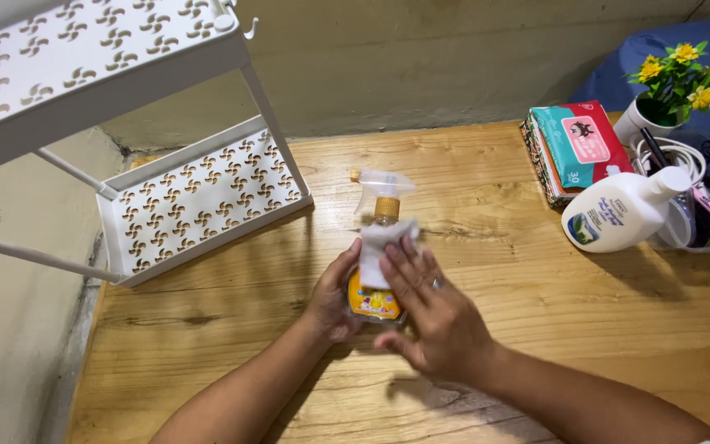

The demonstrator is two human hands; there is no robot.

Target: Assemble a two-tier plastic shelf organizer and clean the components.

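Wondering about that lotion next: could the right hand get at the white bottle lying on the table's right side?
Probably yes. The right hand is busy pressing a white wipe on the spray bottle, but bare wooden table lies between it and the white bottle, nothing blocking.

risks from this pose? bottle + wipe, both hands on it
1. The spray bottle is held off the table only by the left hand; the right hand lies flat, pressing the white wipe, so it may slip.
2. The trigger is exposed near the wipe; a push upward might spray.
3. The white lotion bottle lies tilted near the table edge and could roll.
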